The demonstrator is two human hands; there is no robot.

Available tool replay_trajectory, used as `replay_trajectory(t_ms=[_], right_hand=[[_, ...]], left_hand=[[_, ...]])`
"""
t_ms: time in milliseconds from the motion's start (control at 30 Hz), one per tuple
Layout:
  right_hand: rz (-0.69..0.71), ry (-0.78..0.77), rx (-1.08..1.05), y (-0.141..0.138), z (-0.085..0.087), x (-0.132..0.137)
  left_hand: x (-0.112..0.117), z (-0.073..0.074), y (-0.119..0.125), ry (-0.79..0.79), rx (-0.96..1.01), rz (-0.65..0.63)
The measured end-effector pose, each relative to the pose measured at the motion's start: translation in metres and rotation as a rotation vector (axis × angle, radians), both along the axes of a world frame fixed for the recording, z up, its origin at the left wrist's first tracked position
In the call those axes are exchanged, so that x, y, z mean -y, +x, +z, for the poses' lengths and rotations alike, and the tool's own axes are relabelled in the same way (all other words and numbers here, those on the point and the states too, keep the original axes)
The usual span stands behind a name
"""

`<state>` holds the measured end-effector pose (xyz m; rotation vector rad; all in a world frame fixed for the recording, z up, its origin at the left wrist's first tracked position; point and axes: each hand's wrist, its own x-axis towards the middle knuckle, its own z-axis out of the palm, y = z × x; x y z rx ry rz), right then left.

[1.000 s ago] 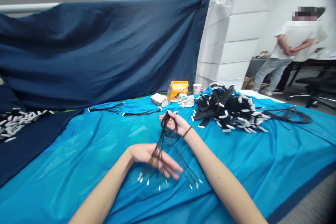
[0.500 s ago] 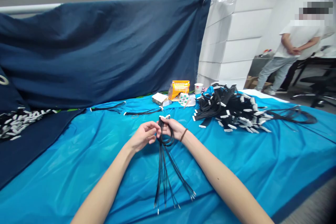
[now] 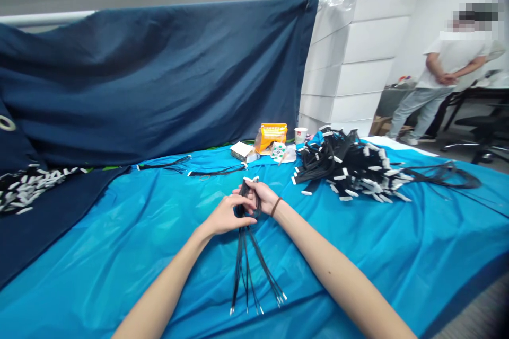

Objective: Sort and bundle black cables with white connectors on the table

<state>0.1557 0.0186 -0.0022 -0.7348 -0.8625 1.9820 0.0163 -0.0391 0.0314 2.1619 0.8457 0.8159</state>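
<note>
— So, starting at the far left, what lies on the tabletop [image 3: 358,254]?

— A heap of white-tipped cables [image 3: 24,188] on the dark blue cloth [image 3: 51,217], well apart from the hands. Further right, near the hanging navy curtain [image 3: 159,79], a few loose black strands [image 3: 191,167] lie flat on the bright blue plastic sheet [image 3: 131,243].

— And the hands?

— Both meet near the middle. The left hand [image 3: 226,215] has its fingers closed around a bundle of thin black cables [image 3: 246,254], thumb pressed across the strands. The right hand [image 3: 260,196] sits just beyond, touching the left, its fingers clamped on the bundle's upper end, where small white connectors [image 3: 250,179] poke out.

— Where does the bundle go from there?

— It hangs toward the near edge, fanning slightly, and its metal-tipped ends rest on the blue sheet.

— What's further right?

— At the far side, an orange packet [image 3: 270,135], a small white box [image 3: 240,150] and a paper cup [image 3: 300,134]. Right of those, a big pile of black cables with white tags [image 3: 350,167]. Behind it a stack of white boxes [image 3: 353,53], and at the far right a person in a white shirt [image 3: 449,63] stands with hands clasped.
</note>
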Motion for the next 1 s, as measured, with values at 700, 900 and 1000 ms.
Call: replay_trajectory(t_ms=[700,900,1000], right_hand=[[-0.005,-0.059,-0.01,0.001,0.011,0.008],[-0.012,-0.018,0.02,0.001,0.009,0.008],[-0.034,0.014,0.054,-0.001,0.009,0.01]], left_hand=[[-0.009,0.009,-0.009,-0.439,0.717,0.133],[-0.022,-0.003,-0.011,-0.31,0.643,0.384],[-0.029,-0.012,-0.012,-0.294,0.519,0.525]])
